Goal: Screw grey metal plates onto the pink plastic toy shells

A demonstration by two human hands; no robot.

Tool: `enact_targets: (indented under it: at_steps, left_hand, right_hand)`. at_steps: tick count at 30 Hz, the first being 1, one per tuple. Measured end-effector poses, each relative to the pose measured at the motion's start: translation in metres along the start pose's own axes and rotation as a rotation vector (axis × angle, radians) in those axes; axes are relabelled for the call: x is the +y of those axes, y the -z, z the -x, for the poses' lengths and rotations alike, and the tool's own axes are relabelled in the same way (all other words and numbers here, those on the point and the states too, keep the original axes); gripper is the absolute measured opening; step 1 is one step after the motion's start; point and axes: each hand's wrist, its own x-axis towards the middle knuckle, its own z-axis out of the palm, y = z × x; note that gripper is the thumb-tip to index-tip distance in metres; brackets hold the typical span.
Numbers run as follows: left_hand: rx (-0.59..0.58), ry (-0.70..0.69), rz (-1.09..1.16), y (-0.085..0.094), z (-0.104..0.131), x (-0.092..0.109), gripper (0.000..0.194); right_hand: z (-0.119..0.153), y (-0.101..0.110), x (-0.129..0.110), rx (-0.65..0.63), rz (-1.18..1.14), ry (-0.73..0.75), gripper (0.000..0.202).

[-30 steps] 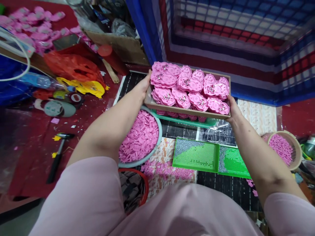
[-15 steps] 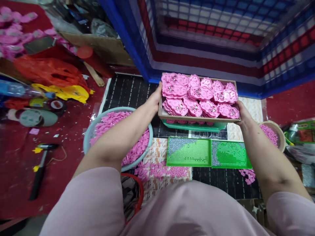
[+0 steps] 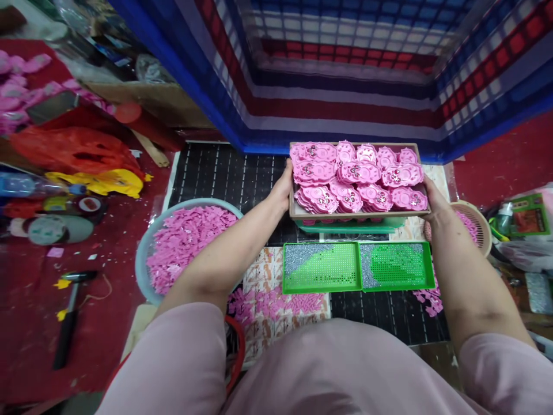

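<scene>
A shallow cardboard box (image 3: 358, 216) is held between my two hands. Pink plastic pieces (image 3: 358, 172) with small shiny dots lie stacked in it in rows. My left hand (image 3: 284, 183) grips the box's left end, and my right hand (image 3: 433, 197) grips the right end; the fingertips of both are partly hidden. Just below the box shows a green tray (image 3: 352, 227) with more pink pieces, mostly covered. Nearer to me sit two joined bright green trays (image 3: 322, 268) with holed boards and silvery grains in them.
A pale blue basin (image 3: 142, 253) of small pink parts stands at left, with loose pink parts (image 3: 276, 302) nearby. Behind the box rises a big blue crate (image 3: 242, 135) with a striped lining. A hammer (image 3: 71, 323) lies far left; a cream basket (image 3: 484, 230) stands at right.
The view has shifted, so the basin, crate and green trays sit further left in the picture. The box, still in both hands, appears slightly right and lower, away from the crate's left corner.
</scene>
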Motion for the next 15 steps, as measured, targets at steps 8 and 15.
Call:
enact_targets:
  at_steps: [8, 15]
  left_hand:
    - [-0.058, -0.047, -0.049, -0.003, 0.007, 0.007, 0.064]
    - [-0.043, -0.017, -0.060, -0.003, 0.018, 0.007, 0.065]
  right_hand:
    - [0.003, -0.009, 0.002, -0.026, -0.057, -0.076, 0.021]
    - [0.009, -0.008, 0.005, -0.013, -0.083, -0.062, 0.021]
